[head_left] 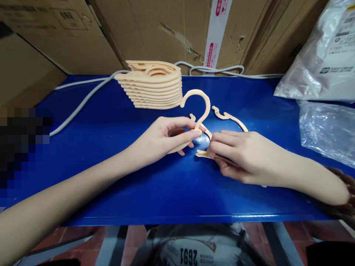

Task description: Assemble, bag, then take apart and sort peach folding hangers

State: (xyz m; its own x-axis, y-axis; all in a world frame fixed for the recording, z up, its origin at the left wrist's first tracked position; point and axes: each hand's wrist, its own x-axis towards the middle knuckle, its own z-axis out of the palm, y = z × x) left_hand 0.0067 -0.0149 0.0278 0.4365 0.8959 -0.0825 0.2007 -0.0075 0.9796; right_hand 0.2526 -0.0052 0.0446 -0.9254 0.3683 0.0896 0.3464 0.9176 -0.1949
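Note:
My left hand (pixel 166 136) pinches a peach plastic hanger (pixel 207 105) at the base of its hook, thumb on top. The hook curves up and away from me, and a flat part of the hanger shows under my palm. Close by on the right, my right hand (pixel 244 155) is closed around a peach hanger arm (pixel 203 154), whose narrow end sticks out to the left. Most of that arm is hidden by my fingers. Beyond my right hand lies another notched hanger piece (pixel 223 115). A neat stack of folded peach hangers (pixel 159 92) rests behind my left hand.
Everything rests on a blue table (pixel 155 195). Cardboard boxes (pixel 155 40) line the back, with a white cable (pixel 91 98) running along them. At the right are a plastic-wrapped package (pixel 318 62) and a clear plastic bag (pixel 330 129).

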